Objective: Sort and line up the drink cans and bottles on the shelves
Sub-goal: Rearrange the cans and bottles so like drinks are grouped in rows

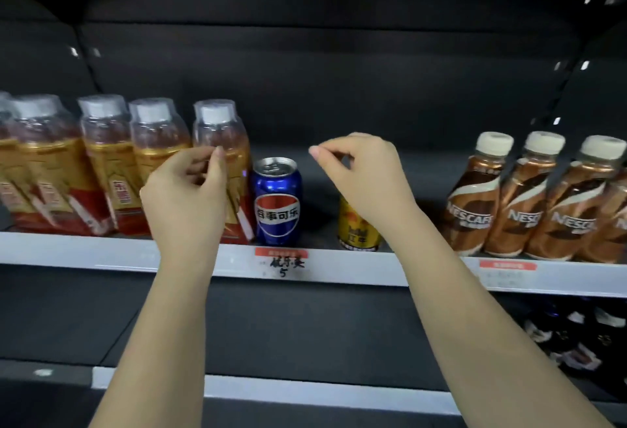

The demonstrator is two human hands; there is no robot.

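Both forearms reach up from the bottom edge toward the shelf (101,253). The left hand (186,195) hangs with fingers loosely curled, holding nothing, in front of the rightmost tea bottle (220,142); whether it touches the bottle cannot be told. The right hand (368,178) is likewise loosely curled and empty, raised over the yellow can (356,234), which it partly hides. Between the hands, just beside the left one, stands the blue cola can (277,202), upright at the shelf's front edge. A price tag (283,259) sits under it. Left of the left hand runs a row of tea bottles (101,163); well right of the right hand stand coffee bottles (519,200).
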